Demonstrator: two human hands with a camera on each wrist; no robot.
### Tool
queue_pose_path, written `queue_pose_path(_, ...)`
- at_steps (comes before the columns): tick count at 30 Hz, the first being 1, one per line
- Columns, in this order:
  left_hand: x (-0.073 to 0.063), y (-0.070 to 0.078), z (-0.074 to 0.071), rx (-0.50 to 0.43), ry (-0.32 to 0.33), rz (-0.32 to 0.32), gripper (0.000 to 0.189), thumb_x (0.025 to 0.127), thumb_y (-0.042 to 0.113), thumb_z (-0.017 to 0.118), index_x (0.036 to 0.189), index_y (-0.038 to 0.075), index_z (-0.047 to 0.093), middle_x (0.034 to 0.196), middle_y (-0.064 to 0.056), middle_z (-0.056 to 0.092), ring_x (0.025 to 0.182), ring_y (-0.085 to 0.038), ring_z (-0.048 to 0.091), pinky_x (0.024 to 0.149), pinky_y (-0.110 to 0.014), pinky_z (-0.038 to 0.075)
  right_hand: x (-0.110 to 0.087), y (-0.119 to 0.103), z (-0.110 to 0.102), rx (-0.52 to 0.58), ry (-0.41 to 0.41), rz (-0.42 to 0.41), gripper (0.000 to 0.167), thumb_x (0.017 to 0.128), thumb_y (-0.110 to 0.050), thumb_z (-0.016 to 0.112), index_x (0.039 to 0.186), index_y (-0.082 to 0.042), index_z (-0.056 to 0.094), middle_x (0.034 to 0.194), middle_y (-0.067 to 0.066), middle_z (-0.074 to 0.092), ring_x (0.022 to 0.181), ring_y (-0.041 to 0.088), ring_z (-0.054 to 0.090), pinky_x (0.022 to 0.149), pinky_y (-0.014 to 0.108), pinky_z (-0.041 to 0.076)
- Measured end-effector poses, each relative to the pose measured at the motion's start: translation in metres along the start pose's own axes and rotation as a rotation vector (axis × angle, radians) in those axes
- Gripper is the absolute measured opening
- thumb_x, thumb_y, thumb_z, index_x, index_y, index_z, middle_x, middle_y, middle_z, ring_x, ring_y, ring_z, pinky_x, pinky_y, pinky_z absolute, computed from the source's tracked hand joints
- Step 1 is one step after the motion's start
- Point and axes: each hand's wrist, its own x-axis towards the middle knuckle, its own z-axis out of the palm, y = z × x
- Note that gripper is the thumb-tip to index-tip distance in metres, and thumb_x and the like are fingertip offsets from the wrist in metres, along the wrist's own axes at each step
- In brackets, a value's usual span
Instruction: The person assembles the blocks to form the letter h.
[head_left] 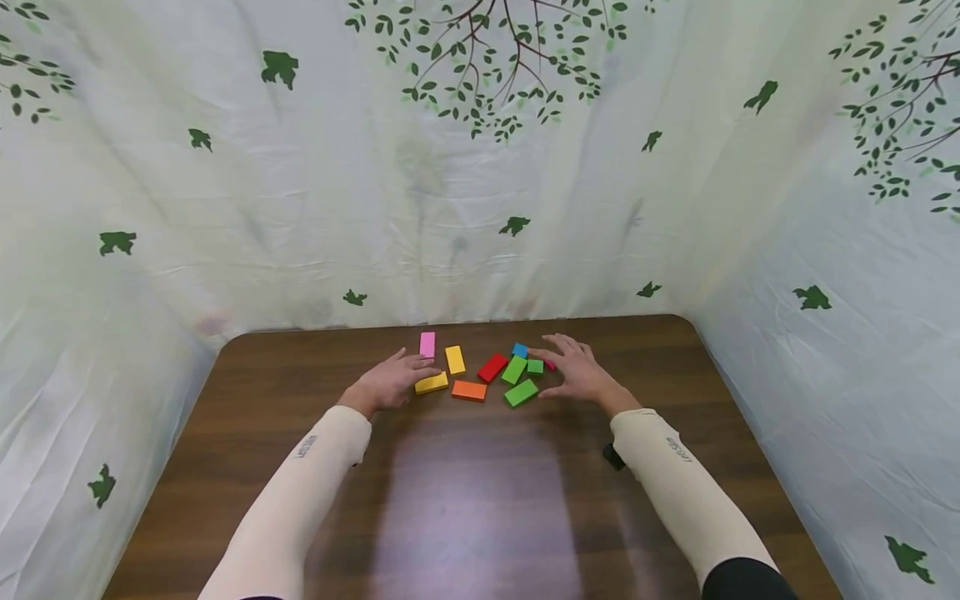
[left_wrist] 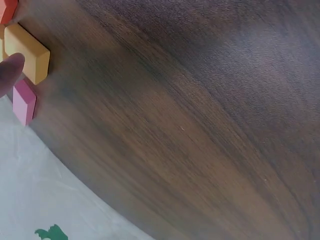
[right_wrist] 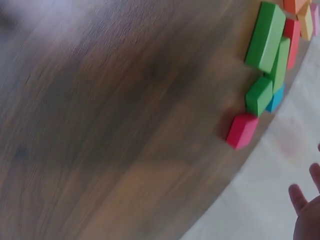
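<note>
Several coloured blocks lie in a loose group near the table's far edge. My left hand [head_left: 392, 382] reaches in from the left, fingers extended beside a yellow block [head_left: 431, 383]; in the left wrist view a fingertip [left_wrist: 12, 67] overlaps that block. Just beyond are a pink block [head_left: 427, 343] and another yellow block [head_left: 455, 360]. On the right, my right hand [head_left: 579, 377] spreads its fingers and holds nothing. Closest to it are three green blocks [head_left: 521, 393], a blue block [head_left: 520, 351] and a magenta-red block [right_wrist: 242, 131], mostly hidden by the hand in the head view.
Between the hands lie an orange block [head_left: 468, 391] and a red block [head_left: 492, 367]. The brown wooden table [head_left: 480, 492] ends at a white curtain [head_left: 450, 250] printed with leaves. A small black object [head_left: 613, 457] shows beneath the right sleeve.
</note>
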Motion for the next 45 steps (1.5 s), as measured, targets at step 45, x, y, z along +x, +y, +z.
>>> queue_pose_path(45, 0.036, 0.0, 0.026, 0.069, -0.142, 0.025, 0.06, 0.084, -0.008, 0.066, 0.137, 0.017, 0.054, 0.142, -0.012, 0.049, 0.122, -0.036, 0.051, 0.095, -0.048, 0.046, 0.022, -0.013, 0.059, -0.107, -0.072, -0.187, 0.029, 0.085, -0.014, 0.075, 0.114, -0.015, 0.072, 0.107, 0.004, 0.058, 0.099, 0.02, 0.054, 0.089, 0.035, 0.046)
